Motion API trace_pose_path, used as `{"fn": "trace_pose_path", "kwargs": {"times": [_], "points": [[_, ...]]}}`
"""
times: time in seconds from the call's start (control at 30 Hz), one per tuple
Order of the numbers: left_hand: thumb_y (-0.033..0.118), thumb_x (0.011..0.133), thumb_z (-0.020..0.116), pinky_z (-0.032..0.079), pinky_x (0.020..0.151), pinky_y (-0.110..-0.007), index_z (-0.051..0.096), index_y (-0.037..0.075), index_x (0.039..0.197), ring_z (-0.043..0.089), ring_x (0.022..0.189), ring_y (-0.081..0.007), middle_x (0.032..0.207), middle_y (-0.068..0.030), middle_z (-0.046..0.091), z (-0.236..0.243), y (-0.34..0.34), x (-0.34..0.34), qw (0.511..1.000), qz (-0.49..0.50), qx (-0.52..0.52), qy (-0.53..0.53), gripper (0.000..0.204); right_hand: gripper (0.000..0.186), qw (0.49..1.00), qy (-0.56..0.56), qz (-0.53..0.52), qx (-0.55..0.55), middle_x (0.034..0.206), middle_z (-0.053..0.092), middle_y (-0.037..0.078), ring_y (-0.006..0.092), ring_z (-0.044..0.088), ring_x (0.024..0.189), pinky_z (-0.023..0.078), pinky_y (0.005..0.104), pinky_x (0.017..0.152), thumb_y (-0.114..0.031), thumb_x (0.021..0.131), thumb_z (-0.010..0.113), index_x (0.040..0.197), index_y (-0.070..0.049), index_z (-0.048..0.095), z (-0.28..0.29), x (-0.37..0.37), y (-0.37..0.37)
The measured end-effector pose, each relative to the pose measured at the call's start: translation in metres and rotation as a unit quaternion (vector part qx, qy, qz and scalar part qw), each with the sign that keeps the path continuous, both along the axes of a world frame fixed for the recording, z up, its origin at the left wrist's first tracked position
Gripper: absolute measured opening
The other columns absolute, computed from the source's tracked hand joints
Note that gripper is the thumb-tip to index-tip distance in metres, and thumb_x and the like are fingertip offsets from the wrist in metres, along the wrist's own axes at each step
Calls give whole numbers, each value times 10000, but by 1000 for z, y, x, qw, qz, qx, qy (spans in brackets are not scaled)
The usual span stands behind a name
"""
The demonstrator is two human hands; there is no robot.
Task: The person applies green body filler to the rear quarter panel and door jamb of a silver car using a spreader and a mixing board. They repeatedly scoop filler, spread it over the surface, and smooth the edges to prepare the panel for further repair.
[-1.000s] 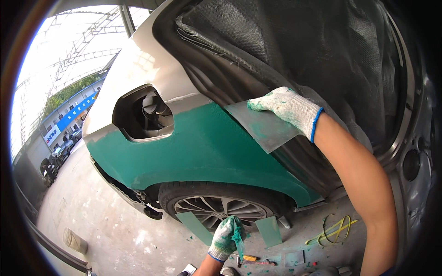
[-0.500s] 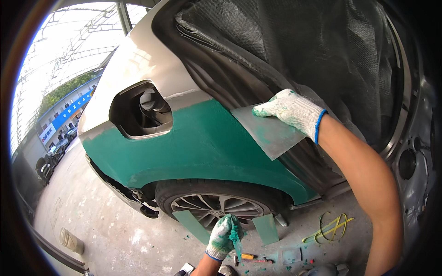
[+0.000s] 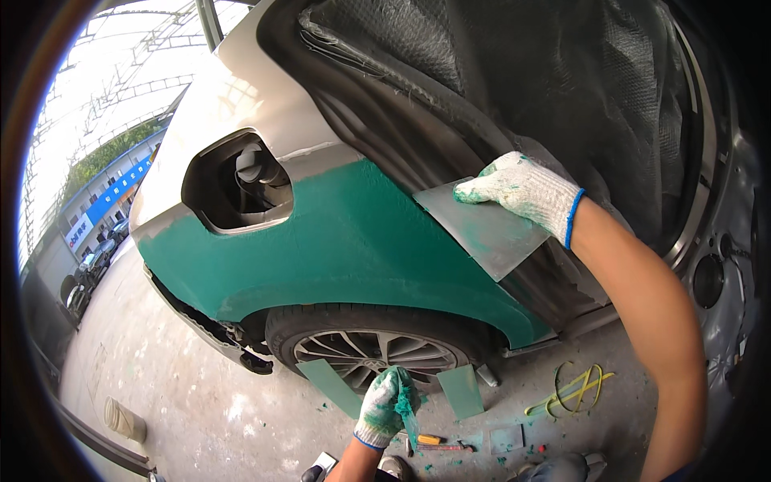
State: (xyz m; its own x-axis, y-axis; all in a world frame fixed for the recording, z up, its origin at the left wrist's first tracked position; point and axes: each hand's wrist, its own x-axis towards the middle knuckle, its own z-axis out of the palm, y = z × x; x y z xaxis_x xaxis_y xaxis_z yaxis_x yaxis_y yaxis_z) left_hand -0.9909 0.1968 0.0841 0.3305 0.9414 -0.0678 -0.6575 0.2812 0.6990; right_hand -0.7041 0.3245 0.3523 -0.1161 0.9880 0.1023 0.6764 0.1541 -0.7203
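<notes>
– Where's the sheet [image 3: 488,234]?
– At the green panel [image 3: 365,245]'s edge; the right hand [image 3: 524,197] pinches its upper side. The left hand [image 3: 377,411] curls round a scraper [image 3: 409,419].
– Handling?
– Likely light, bendy; grip that side.

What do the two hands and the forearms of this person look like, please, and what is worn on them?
The right hand and left hand wear white knitted gloves with blue edging at the wrists. Green stains mark both, more heavily on the left. The visible stretches of both forearms have no sleeves.
</notes>
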Motion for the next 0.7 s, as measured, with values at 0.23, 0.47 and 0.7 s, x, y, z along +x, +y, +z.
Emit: {"fn": "trace_pose_path", "kwargs": {"times": [0.23, 0.47, 0.7], "points": [[310, 928, 664, 349, 465, -329, 536, 146, 873, 442, 503, -166, 663, -1, 476, -3, 1, 1, 1000, 0, 6, 5, 215, 417, 997, -59, 33, 35, 708, 645, 180, 232, 566, 624, 487, 373, 649, -418, 883, 681, 853, -6, 735, -17, 24, -19], [301, 932, 695, 420, 516, -307, 570, 102, 943, 519, 589, -150, 744, -9, 550, -8, 0, -8, 999, -34, -9, -42, 235, 456, 999, -30, 18, 6, 651, 619, 186, 225, 545, 580, 469, 381, 608, -429, 832, 721, 779, 25, 714, -54, 45, -28], [317, 928, 666, 340, 452, -313, 556, 143, 910, 437, 516, -149, 684, 12, 477, -8, -2, -3, 1000, -6, -22, 8, 206, 466, 999, -27, 2, -28, 663, 596, 222, 266, 471, 581, 473, 381, 628, -420, 818, 729, 768, 41, 682, -83, 66, -39]]}}
